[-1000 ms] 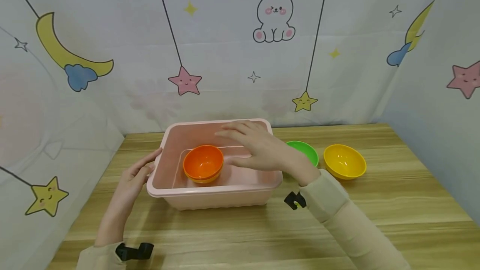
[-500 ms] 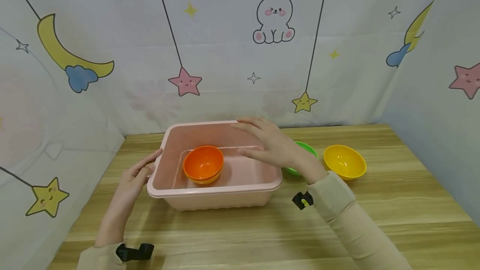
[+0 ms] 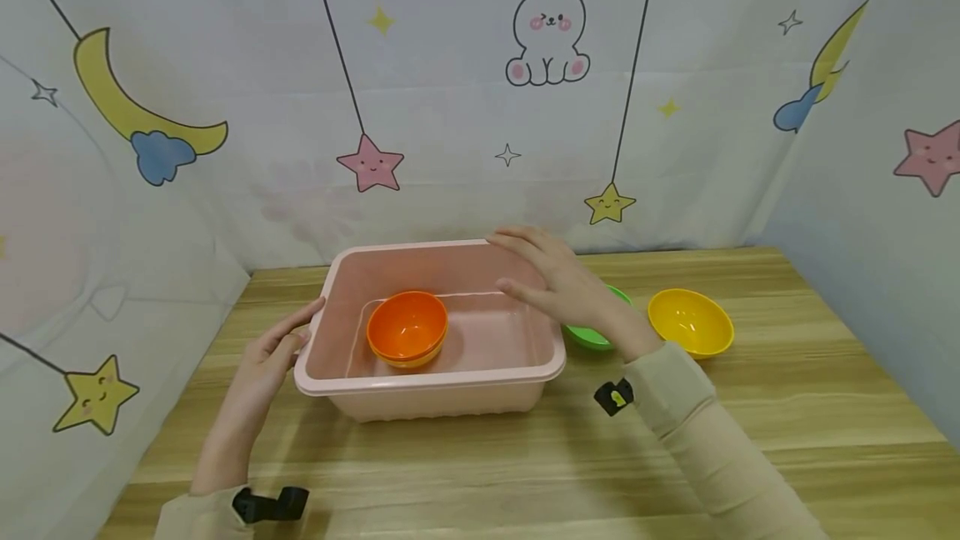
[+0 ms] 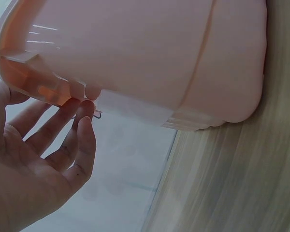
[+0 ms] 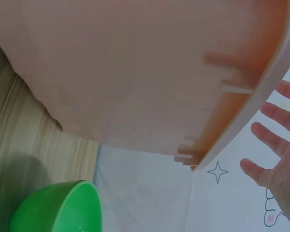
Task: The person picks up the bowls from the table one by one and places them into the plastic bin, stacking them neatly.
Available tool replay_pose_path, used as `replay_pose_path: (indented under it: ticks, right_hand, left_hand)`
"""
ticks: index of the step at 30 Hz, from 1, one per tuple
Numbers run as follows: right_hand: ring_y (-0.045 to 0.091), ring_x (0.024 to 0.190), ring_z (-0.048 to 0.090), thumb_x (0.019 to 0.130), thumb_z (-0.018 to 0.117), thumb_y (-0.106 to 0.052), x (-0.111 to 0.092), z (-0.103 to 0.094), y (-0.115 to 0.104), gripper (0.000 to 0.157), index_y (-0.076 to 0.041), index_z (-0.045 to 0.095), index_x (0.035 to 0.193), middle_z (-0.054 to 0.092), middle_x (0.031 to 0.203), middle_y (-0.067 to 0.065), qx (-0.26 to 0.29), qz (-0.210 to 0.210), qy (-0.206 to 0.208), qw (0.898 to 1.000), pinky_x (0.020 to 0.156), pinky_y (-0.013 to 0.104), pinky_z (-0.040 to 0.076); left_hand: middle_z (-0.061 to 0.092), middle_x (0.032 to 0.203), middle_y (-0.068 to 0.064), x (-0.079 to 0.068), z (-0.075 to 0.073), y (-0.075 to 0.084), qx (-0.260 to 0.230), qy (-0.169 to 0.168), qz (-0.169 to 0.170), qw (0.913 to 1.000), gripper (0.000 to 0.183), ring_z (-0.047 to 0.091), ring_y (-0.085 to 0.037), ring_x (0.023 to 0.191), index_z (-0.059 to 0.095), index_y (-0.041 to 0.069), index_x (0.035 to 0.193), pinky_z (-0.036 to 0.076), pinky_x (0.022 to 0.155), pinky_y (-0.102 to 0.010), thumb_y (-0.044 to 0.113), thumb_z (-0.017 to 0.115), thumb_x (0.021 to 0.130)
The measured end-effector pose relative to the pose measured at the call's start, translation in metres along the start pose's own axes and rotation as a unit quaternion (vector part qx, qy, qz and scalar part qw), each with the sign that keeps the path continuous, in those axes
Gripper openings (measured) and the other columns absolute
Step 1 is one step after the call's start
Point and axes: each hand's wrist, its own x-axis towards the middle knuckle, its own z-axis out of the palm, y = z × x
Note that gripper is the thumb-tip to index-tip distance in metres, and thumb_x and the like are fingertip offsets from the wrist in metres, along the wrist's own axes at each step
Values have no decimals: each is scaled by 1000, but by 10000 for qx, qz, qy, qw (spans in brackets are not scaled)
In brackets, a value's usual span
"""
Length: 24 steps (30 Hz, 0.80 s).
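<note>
A yellow bowl (image 3: 690,322) sits on the wooden table (image 3: 787,407), well right of the rest. Behind hangs a backdrop (image 3: 450,90) printed with a rabbit (image 3: 548,23), stars and moons.

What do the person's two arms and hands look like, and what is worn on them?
Both hands, left hand and right hand, are bare, with no gloves or rings in view. Each arm wears a long beige fabric sleeve. A small black wrist-mounted device sits at each cuff; the right one bears a yellow mark.
</note>
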Motion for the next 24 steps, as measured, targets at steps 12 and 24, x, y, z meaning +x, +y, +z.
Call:
replay_pose_path:
  ticks: [12, 24]
  right_hand:
    - [27, 139, 35, 100, 45, -45, -7, 5, 19, 53, -21, 40, 147, 39, 151, 5, -89, 81, 265, 9996, 113, 53, 27]
    - [28, 141, 32, 102, 44, -29, -18, 9, 33, 46, -21, 40, 147, 40, 150, 7, -41, 321, 282, 9991, 115, 54, 23]
  left_hand:
    - [44, 147, 15, 1, 0, 0, -3, 10, 18, 10000, 45, 49, 12, 113, 43, 20, 147, 47, 85, -13, 33, 42, 103]
    - [46, 141, 21, 1, -1, 0, -64, -5, 55, 10000, 46, 51, 11, 113, 42, 19, 147, 47, 85, -13, 33, 42, 103]
